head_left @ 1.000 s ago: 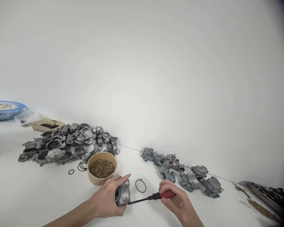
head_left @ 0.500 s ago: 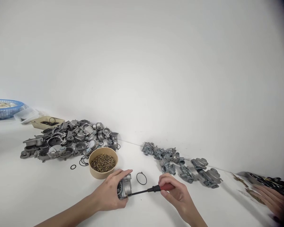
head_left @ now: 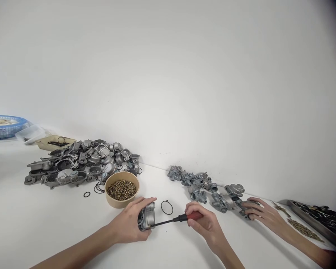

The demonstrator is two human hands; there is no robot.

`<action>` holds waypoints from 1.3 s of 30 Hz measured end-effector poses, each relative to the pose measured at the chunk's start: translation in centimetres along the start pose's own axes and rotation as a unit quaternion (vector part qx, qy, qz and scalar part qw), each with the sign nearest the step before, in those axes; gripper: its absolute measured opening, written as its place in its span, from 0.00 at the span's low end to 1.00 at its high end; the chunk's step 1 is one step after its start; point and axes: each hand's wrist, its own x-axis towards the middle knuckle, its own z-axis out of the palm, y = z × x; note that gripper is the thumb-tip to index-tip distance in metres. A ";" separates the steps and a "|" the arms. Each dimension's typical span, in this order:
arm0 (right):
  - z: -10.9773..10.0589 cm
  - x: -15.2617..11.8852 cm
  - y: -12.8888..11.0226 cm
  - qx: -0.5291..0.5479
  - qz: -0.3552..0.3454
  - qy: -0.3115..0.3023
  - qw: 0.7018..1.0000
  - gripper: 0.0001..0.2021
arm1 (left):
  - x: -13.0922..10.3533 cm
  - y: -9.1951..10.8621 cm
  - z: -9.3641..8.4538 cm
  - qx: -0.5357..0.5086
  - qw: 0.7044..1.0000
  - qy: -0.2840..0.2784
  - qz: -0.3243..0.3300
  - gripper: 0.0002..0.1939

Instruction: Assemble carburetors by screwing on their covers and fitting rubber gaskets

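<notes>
In my left hand [head_left: 130, 221] is a grey metal carburetor [head_left: 149, 216], gripped at its side just above the white table. My right hand [head_left: 203, 223] is closed around the red handle of a screwdriver [head_left: 182, 218]. The screwdriver's dark shaft points left, and its tip meets a brass-coloured screw low on the carburetor. A thin black O-ring [head_left: 167, 207] lies on the table between my hands. Behind my left hand stands a round tan bowl [head_left: 108, 198] full of small brass screws [head_left: 122, 189].
A heap of grey float bowls [head_left: 81, 164] lies at left, with loose O-rings [head_left: 86, 194] before it. Behind are a cream tray [head_left: 43, 145] and blue basket [head_left: 8, 131]. Carburetor bodies [head_left: 196, 183] line the wall at right. A co-worker's hand [head_left: 264, 216] touches one unit near a metal tray [head_left: 319, 222].
A co-worker's hand has reached in from the right edge onto a carburetor in the row. My hands keep nearly the same pose, screwdriver still at the screw.
</notes>
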 end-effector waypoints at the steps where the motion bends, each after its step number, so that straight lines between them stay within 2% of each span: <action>1: -0.1 0.0 0.2 0.008 0.007 -0.005 1.000 0.10 | 0.0 0.0 0.0 -0.003 1.000 -0.005 0.002 0.44; 6: -0.1 0.1 0.9 0.039 0.036 -0.017 0.998 0.11 | 0.2 -0.1 -0.1 -0.016 1.000 -0.022 -0.003 0.45; 11: 0.2 0.2 0.9 0.023 0.028 -0.011 0.999 0.11 | 0.2 -0.3 -0.3 -0.023 0.999 -0.029 -0.012 0.44; 15: 0.2 0.1 0.5 0.002 0.017 -0.002 1.000 0.13 | 0.0 -0.2 -0.5 -0.022 0.998 -0.042 -0.048 0.46; 18: 0.1 -0.1 0.1 -0.024 0.042 0.013 0.999 0.14 | 0.1 0.1 -0.6 -0.017 0.996 -0.056 -0.070 0.47; 21: 0.3 -0.3 -0.1 -0.046 0.076 0.007 0.996 0.16 | 0.2 0.3 -0.7 -0.010 0.996 -0.060 -0.062 0.48; 26: 0.4 -0.4 0.1 -0.009 0.053 -0.006 0.999 0.16 | 0.3 0.3 -0.8 -0.004 0.996 -0.066 -0.055 0.48; 31: 0.3 -0.3 0.5 -0.035 0.102 -0.023 0.994 0.17 | 0.1 0.2 -1.0 -0.001 0.994 -0.084 -0.066 0.49; 36: 0.3 -0.4 0.7 0.015 0.074 -0.026 0.997 0.17 | 0.0 0.2 -1.0 -0.003 0.994 -0.089 -0.067 0.49; 39: 0.2 -0.3 0.6 0.010 0.090 -0.018 0.996 0.17 | 0.0 0.2 -1.1 -0.003 0.994 -0.088 -0.063 0.49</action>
